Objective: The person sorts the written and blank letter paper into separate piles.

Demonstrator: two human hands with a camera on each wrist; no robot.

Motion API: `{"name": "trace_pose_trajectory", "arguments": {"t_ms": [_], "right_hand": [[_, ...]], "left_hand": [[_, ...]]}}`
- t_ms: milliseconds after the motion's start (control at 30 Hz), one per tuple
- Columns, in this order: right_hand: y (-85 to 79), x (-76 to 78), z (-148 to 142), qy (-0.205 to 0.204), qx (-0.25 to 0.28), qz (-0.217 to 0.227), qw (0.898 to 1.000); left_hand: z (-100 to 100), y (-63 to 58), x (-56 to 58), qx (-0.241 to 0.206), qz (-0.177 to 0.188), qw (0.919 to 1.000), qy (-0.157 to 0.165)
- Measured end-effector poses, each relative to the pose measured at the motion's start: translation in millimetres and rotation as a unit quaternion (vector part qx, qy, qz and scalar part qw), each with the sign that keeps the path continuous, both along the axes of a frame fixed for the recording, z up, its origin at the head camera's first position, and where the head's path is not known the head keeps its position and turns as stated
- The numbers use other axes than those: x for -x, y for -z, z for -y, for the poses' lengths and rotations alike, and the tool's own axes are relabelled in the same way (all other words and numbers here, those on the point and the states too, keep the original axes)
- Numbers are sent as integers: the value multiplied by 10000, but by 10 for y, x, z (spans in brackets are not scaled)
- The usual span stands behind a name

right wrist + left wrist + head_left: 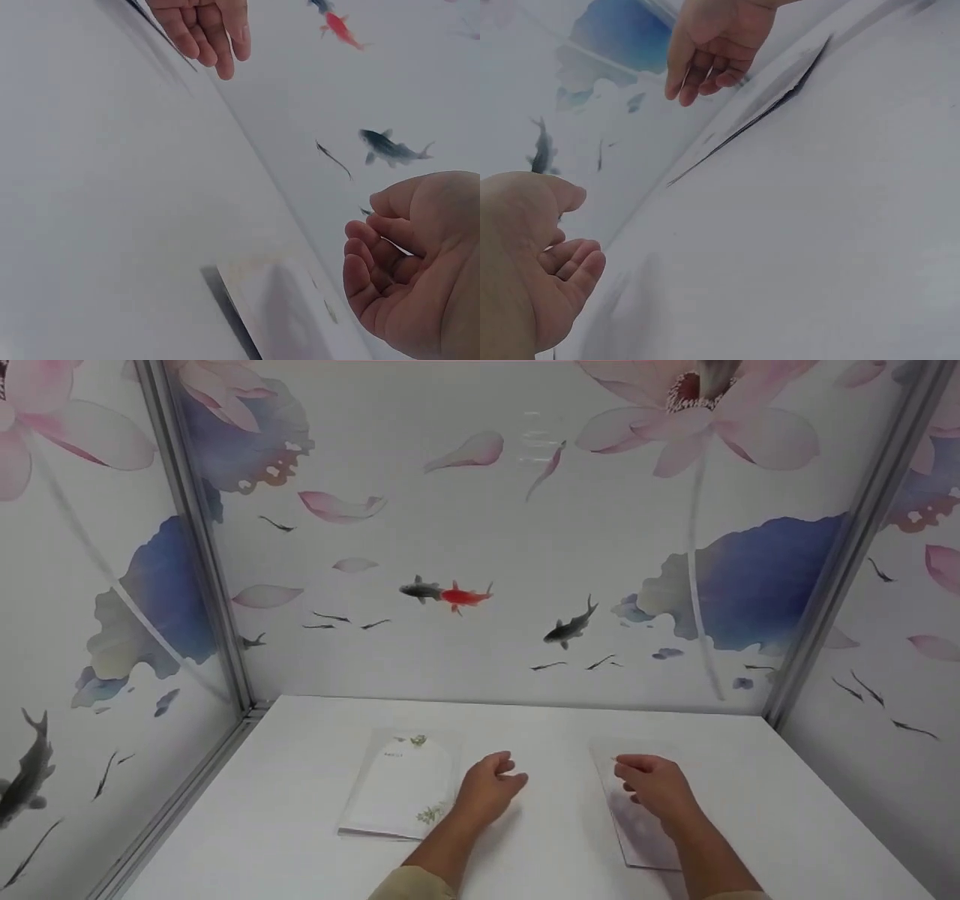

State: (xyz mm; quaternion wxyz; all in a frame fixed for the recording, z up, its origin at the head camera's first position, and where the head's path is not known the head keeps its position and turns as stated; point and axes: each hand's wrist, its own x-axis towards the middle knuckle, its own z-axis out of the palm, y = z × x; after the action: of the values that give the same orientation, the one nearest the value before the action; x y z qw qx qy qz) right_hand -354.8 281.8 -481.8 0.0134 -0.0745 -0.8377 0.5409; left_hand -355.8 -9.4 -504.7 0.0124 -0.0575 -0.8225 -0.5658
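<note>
On the left of the white table lies a thin white booklet (401, 787) with green leaf prints, seemingly in a clear cover. My left hand (491, 789) hovers just to its right, fingers loosely curled and nothing in them. A second flat booklet (645, 836), pale purple, lies on the right. Above its far part is my right hand (660, 787), fingers bent and the thumb near the index finger. The right wrist view shows no thing in that hand and a corner of the pale booklet (277, 307) below. My forearm and hand partly cover the right booklet.
The white table (540, 825) ends at a back panel (480, 660) printed with lotus flowers and fish. Printed side panels stand left and right, joined by metal posts (199, 540) at the corners. A strip of table lies between the two booklets.
</note>
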Motion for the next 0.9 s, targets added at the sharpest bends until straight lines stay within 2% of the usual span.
{"name": "trace_pose_trajectory", "arguments": {"t_ms": [233,433,600,700,800,900], "right_hand": [[20,44,470,-113,272,-204,9994],[-9,84,749,-127,378,-250,9989],[-9,61,818,-198,368,-321,9986],[-1,51,791,-271,217,-441,9984],[3,42,742,-337,-174,-567,9977],[13,30,695,-375,-714,-699,9943]], "left_hand": [[341,-59,76,-27,157,9990,-421],[480,-93,110,-192,148,9983,-523],[535,-77,110,-147,61,9983,-559],[540,-81,106,26,-52,9983,-584],[528,-93,102,296,-291,9976,-548],[515,-94,97,895,-701,9922,-517]]}}
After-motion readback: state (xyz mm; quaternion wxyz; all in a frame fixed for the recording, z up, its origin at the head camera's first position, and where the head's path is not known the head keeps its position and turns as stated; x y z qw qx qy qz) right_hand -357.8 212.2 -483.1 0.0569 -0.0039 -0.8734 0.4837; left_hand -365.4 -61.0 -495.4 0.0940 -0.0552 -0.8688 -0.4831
